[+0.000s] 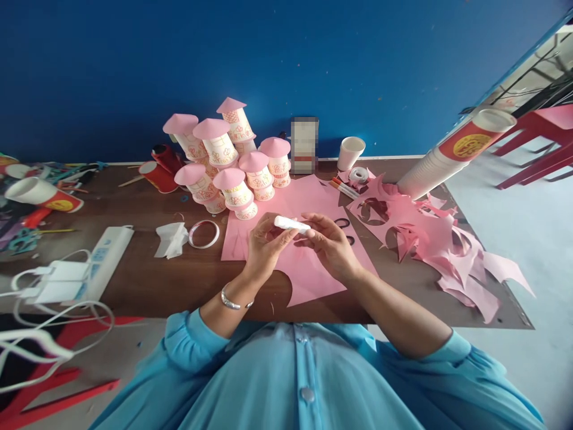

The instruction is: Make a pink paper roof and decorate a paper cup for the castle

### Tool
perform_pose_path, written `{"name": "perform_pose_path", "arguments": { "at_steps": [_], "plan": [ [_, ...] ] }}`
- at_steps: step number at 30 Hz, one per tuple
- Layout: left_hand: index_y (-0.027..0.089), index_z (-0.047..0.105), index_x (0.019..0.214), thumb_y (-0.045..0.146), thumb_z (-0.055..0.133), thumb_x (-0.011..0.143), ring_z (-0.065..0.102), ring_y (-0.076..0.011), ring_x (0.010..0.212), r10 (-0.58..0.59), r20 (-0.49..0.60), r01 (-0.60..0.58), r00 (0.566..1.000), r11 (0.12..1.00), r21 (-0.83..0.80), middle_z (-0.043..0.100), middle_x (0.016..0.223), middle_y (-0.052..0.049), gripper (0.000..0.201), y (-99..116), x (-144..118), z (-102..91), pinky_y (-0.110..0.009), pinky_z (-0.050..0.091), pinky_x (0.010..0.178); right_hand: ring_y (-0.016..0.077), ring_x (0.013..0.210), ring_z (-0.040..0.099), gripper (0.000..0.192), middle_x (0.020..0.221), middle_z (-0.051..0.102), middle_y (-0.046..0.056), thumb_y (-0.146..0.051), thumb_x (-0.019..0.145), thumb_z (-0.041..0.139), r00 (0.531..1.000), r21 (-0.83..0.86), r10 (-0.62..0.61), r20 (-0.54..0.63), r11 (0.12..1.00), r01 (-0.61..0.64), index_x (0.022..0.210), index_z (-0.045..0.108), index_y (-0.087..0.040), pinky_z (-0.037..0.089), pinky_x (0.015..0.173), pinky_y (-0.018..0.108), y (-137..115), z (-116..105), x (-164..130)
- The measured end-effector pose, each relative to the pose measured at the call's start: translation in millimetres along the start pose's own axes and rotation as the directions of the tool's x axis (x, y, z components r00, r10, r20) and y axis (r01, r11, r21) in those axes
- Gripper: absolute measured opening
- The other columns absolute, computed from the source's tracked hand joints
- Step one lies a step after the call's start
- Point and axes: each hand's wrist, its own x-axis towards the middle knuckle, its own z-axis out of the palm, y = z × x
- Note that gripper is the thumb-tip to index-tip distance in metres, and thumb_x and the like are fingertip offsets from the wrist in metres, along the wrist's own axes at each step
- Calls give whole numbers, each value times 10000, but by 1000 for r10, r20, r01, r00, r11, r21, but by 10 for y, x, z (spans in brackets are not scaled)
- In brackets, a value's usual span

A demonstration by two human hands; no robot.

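Observation:
My left hand [265,240] and my right hand [333,243] pinch a small white stick-shaped object [290,224] between them, over the table. It looks like a short roll or tube; its exact kind cannot be made out. Under my hands lies a cut sheet of pink paper [313,280]. Black scissors handles [350,240] show just beyond my right hand. Ahead and to the left stand several paper-cup towers [219,152] with pink cone roofs and drawn patterns.
Pink paper scraps [430,236] and a tall leaning stack of paper cups [447,161] are at right. A single cup [350,153], markers [344,189] and a white roll [358,175] sit at the back. Leftward lie a tape ring [203,234] and a power strip [105,257] with cables.

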Motion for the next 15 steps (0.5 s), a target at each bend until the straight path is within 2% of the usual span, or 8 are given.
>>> {"name": "perform_pose_path", "arguments": {
  "at_steps": [2,4,8,10,12,15],
  "plan": [
    [211,777,874,444,853,818,670,-140,805,33,23,-33,999,999,15,678,925,-24,252,18,-3,-17,-259,593,708,138,623,667,396,762,732,9,-582,823,830,994,-25,82,78,996,-80,909,743,-205,588,647,297,-10,-5,-14],
    [216,793,892,428,859,815,679,-148,823,54,43,-56,998,998,29,682,942,-30,235,27,-17,-28,-265,593,711,125,579,637,417,700,709,10,-594,825,824,993,-43,94,68,995,-91,822,739,-186,564,609,278,-12,-10,-36],
    [241,816,960,398,844,843,701,-157,900,34,37,-33,999,999,-11,707,997,-35,198,28,-66,-3,-272,598,771,139,756,696,323,847,758,-4,-432,695,964,995,4,3,-100,1000,-3,879,784,-237,605,772,294,-8,3,-82],
    [240,812,931,404,845,842,705,-157,910,8,18,-8,1000,999,-36,709,986,-29,189,27,-81,15,-268,599,779,145,814,706,315,881,760,-12,-387,669,984,993,20,-18,-121,1000,21,873,786,-251,613,848,314,-14,16,-97],
    [233,805,920,421,841,843,703,-154,894,-13,7,13,1000,999,-42,698,960,-25,206,32,-84,18,-265,597,769,147,818,705,340,886,756,-10,-400,674,980,997,41,-3,-83,999,6,902,778,-248,618,856,320,-26,21,-105],
    [220,794,907,445,842,836,703,-158,884,-7,12,7,1000,999,-34,683,947,-25,240,49,-77,-9,-275,599,770,139,674,672,370,792,736,13,-544,792,872,994,40,99,45,994,-100,869,750,-204,610,691,298,-35,6,-115]
  ]
}}
